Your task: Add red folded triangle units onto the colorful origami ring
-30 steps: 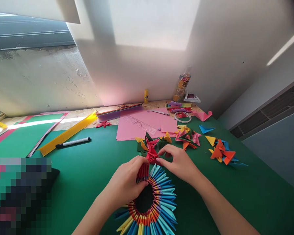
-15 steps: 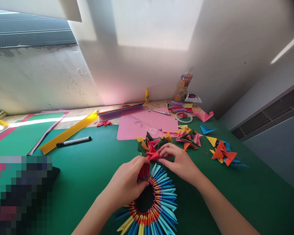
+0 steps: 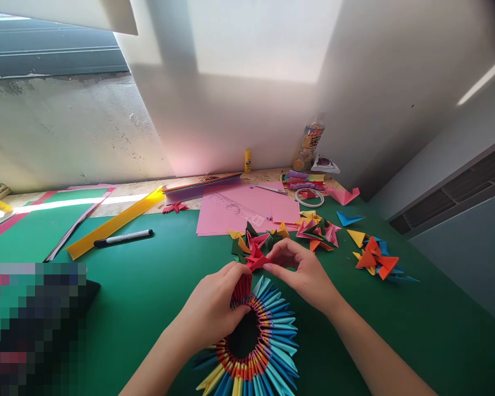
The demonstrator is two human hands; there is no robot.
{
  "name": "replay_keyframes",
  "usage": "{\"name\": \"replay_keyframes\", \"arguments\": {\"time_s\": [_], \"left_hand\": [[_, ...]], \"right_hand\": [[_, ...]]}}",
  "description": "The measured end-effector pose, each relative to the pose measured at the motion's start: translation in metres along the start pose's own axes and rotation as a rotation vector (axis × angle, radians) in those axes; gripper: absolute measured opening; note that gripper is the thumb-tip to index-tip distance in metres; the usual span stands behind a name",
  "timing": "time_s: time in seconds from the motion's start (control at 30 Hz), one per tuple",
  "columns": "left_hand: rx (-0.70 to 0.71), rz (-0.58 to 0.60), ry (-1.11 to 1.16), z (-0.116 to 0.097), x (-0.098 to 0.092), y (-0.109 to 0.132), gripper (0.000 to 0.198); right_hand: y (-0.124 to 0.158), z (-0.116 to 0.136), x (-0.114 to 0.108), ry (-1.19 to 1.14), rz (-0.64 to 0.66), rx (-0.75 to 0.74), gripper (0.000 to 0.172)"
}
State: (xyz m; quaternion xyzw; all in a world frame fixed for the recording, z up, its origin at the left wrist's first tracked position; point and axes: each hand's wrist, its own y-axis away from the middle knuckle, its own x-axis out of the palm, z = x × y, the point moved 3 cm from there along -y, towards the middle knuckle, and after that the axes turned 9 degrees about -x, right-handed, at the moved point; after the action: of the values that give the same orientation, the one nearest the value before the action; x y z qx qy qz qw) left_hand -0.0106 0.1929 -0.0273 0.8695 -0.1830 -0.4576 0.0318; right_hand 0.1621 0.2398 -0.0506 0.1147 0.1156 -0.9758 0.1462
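A ring of many folded paper pieces [image 3: 272,341], blue, light blue, yellow and red, lies on the green table around an open middle. My left hand [image 3: 214,308] is closed on its upper left part, thumb inside the ring and fingers over the red pieces. Just above the ring, my right hand [image 3: 303,269] pinches the right end of a red folded paper piece [image 3: 256,257] between thumb and fingers. That piece is at the near side of a pile of green, yellow and pink folded papers [image 3: 247,239], where more red paper overlaps it.
Further right sit mixed paper pieces [image 3: 319,228] and an orange, yellow and blue pile [image 3: 377,258]. Pink sheets [image 3: 214,220] carry a clear ruler [image 3: 237,209]. A marker [image 3: 124,238], yellow strip [image 3: 115,223], glue stick [image 3: 247,160], bottle [image 3: 309,143] and white tape ring [image 3: 309,197] lie beyond.
My right hand has moved slightly left, and its fingertips have closed on the end of the red paper piece. My left hand keeps its hold on the ring.
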Motion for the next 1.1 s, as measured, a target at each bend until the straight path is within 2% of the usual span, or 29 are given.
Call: {"name": "replay_keyframes", "arguments": {"time_s": [0.17,0.37,0.53,0.6,0.67,0.73,0.83,0.93,1.1], "left_hand": [[0.001,0.0,-0.001,-0.001,-0.001,0.0,0.038],[0.004,0.003,-0.006,-0.001,-0.001,0.0,0.038],[0.001,-0.002,-0.021,-0.001,0.0,0.0,0.04],[0.003,-0.002,-0.025,-0.001,0.0,0.0,0.043],[0.003,0.002,-0.027,-0.002,-0.001,0.001,0.046],[0.003,0.006,-0.032,-0.002,-0.001,0.001,0.048],[0.007,0.012,-0.041,-0.003,-0.002,0.0,0.046],[0.012,0.013,-0.038,-0.003,-0.002,0.0,0.037],[0.016,0.009,-0.005,-0.002,-0.002,0.0,0.035]], "right_hand": [[-0.001,0.0,0.0,-0.063,0.007,0.013,0.017],[-0.001,-0.002,-0.003,-0.31,-0.058,0.002,0.012],[0.0,-0.005,-0.003,-0.31,-0.075,-0.004,0.011],[-0.001,-0.006,-0.002,-0.344,-0.126,0.025,0.012],[-0.001,-0.008,-0.001,-0.413,-0.172,0.077,0.026],[-0.002,-0.01,0.0,-0.468,-0.168,0.132,0.031],[-0.002,-0.011,0.001,-0.456,-0.117,0.172,0.023],[-0.002,-0.01,-0.001,-0.455,-0.128,0.191,0.02],[-0.001,-0.01,0.0,-0.696,-0.139,0.28,0.018]]}}
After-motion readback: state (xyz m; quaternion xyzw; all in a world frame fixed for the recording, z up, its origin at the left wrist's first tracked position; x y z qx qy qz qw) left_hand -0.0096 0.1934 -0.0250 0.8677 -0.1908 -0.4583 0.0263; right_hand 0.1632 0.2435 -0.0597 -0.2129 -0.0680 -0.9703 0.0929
